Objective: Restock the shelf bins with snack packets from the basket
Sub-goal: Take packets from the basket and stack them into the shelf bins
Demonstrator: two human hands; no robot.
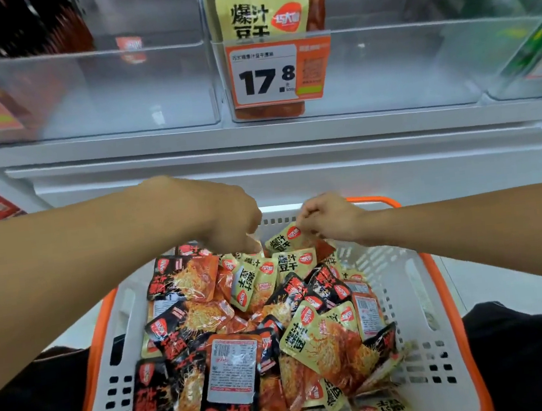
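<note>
A white basket with an orange rim [431, 291] sits on my lap, heaped with several black and yellow snack packets [253, 329]. My right hand [328, 219] pinches the top edge of a yellow packet [283, 239] at the basket's far side. My left hand [230, 220] reaches down into the far end of the pile, fingertips among the yellow packets; what they hold is hidden. Above, a clear shelf bin [366, 72] holds a large yellow bag [264, 6] behind a 17.8 price tag [278, 72].
A second clear bin [98, 93] stands to the left, with red and black packs behind it. A bin with green packs [534, 40] is at the far right. The white shelf edge [257, 159] runs between the bins and the basket.
</note>
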